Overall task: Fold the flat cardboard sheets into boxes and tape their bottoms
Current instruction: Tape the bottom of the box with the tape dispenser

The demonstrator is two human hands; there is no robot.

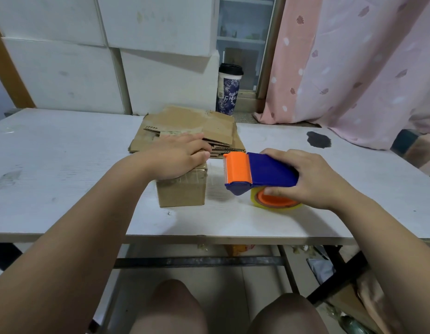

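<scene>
A small folded cardboard box (182, 190) stands on the white table (64, 165), its top seam covered with clear tape. My left hand (179, 156) lies flat on top of the box, fingers straight, pressing it down. Just to the right, my right hand (312, 175) grips a blue and orange tape dispenser (257, 173) holding a roll of clear tape (276, 203), its orange blade end pointing toward the box, a short gap apart. Behind the box lies a stack of flat cardboard sheets (192, 127).
A tall paper cup with a black lid (229, 89) stands at the table's far edge beside the white wall. A pink curtain (353, 63) hangs at the right. A dark stain (318, 139) marks the table's right part. My knees show below the table's near edge.
</scene>
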